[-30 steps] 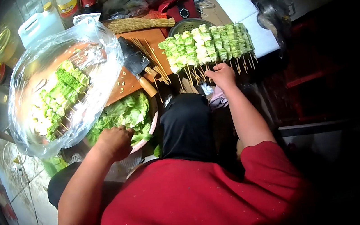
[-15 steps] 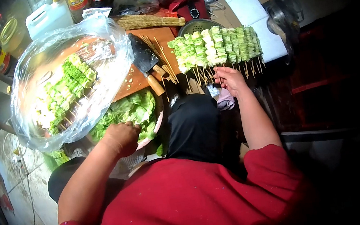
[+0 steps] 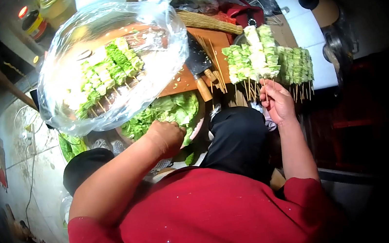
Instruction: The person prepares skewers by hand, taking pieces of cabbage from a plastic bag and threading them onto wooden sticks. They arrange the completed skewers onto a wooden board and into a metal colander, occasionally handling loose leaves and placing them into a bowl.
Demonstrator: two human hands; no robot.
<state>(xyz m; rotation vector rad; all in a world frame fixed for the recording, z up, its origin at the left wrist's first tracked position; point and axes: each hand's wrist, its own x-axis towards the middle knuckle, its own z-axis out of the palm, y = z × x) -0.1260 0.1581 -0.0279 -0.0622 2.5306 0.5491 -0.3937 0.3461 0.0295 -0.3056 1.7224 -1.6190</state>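
Note:
My right hand (image 3: 277,100) pinches the bare lower ends of a couple of lettuce skewers (image 3: 263,53), which stand upright above the fingers. Behind and on both sides of them are more lettuce skewers (image 3: 296,64) in a packed row, sticks pointing toward me. My left hand (image 3: 167,135) is closed, knuckles up, over the near edge of a bowl (image 3: 199,123) of loose lettuce leaves (image 3: 162,116). Whatever its fingers hold is hidden. Further lettuce skewers (image 3: 112,75) lie on a clear plastic bag (image 3: 59,80) to the left.
A cleaver (image 3: 198,57) and bare sticks (image 3: 216,59) lie on the orange board (image 3: 177,85) in the middle. Behind are a straw broom (image 3: 211,21), a red bag (image 3: 239,13) and bottles (image 3: 36,24). White foam board (image 3: 308,32) stands at the right.
My right hand has raised a couple of lettuce skewers out of the row. The view has shifted, so the scene sits further right. My left hand stays closed over the bowl.

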